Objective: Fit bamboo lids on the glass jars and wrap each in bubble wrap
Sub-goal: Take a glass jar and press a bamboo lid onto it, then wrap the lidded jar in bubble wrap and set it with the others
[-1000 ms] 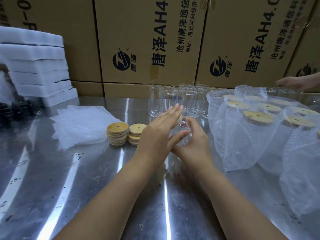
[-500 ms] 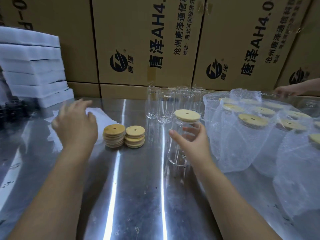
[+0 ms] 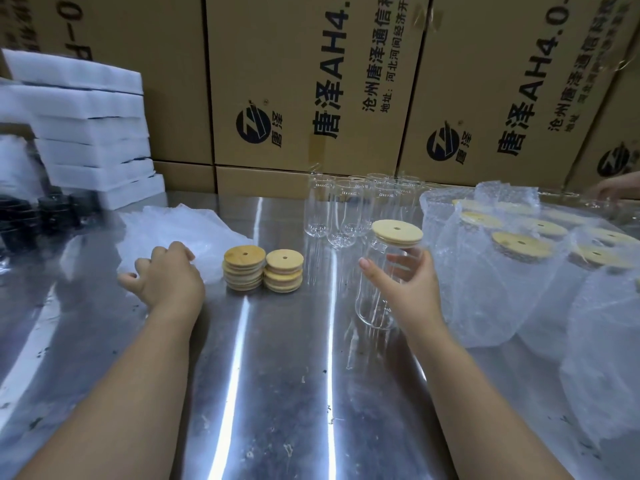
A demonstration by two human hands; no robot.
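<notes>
Two lid stacks sit between left hand, fingers curled on bubble wrap, and right hand gripping lidded jar

Cardboard boxes (printed), white foam slabs

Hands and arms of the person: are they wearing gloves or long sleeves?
No gloves. The left hand and right hand are bare, and both forearms are bare down to the picture's edge, so no sleeve shows. I see no rings, watch or bracelet.
</notes>
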